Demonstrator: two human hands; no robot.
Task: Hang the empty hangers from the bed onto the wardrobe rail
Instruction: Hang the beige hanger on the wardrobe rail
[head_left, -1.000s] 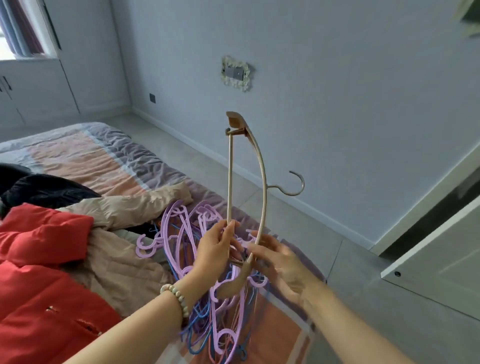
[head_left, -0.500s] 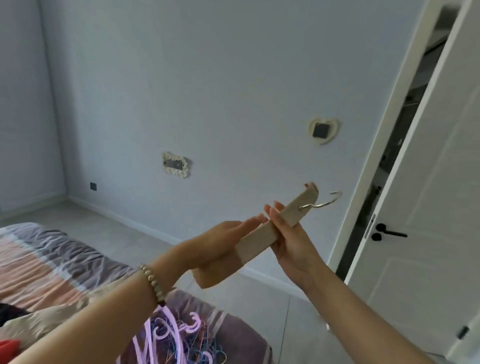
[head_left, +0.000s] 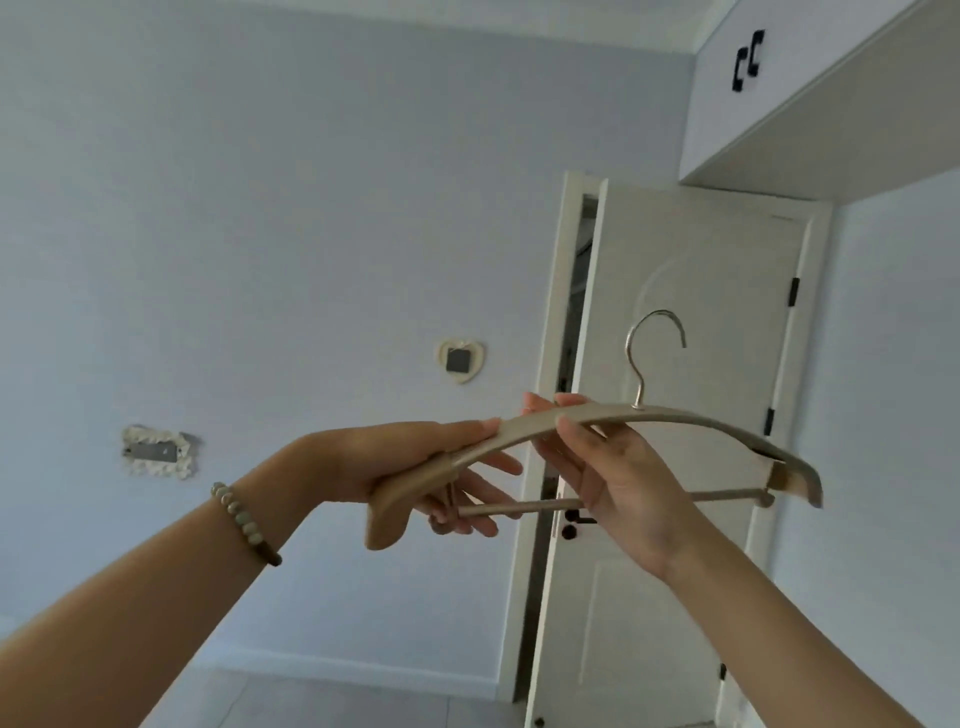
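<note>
Both bare arms reach up and forward from the lower corners of the frame and meet at its middle. The left grip (head_left: 415, 467), back of the hand up, pinches one end of a hanger (head_left: 675, 414) between thumb on top and fingers beneath. The right grip (head_left: 618, 483), palm toward the camera, clasps its middle, thumb in front, fingertips (head_left: 537, 402) behind.

Single head view; angled upward, facing wall (head_left: 260, 208) and door (head_left: 691, 312).
</note>
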